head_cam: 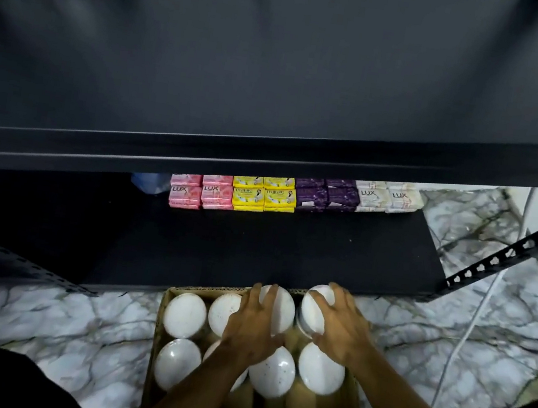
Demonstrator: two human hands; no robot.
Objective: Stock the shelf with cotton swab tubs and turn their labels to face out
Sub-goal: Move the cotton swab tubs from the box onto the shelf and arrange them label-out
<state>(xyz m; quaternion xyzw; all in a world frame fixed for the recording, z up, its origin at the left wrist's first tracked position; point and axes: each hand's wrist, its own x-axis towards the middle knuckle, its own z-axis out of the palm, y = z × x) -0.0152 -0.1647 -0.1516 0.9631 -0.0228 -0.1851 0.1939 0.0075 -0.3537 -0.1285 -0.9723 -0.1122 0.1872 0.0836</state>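
So both hands are down in the brown cardboard box [159,333] of round white-lidded cotton swab tubs [184,315] on the marble-pattern floor [37,320]. The left hand [252,326] has its grip spread over the lid of one far-row tub [282,309], and the right hand [340,328] is wrapped around the tub beside it [313,310], fingers over the top and thumb under. The left looks more like resting than clamped, honestly can't tell.

What could go wrong: those lids look smooth and domed, so a top-only grip could slip on the lift. The tubs are packed touching each other, so pulling one might drag or tip its neighbours just behind the grip.

Room-wise, the lower black metal shelf [254,246] sits right beyond the grip, wide open in front of the stacked soap bars [248,192] at the back. The upper black shelf's front lip [267,158] overhangs, so a high lift risks a knock.
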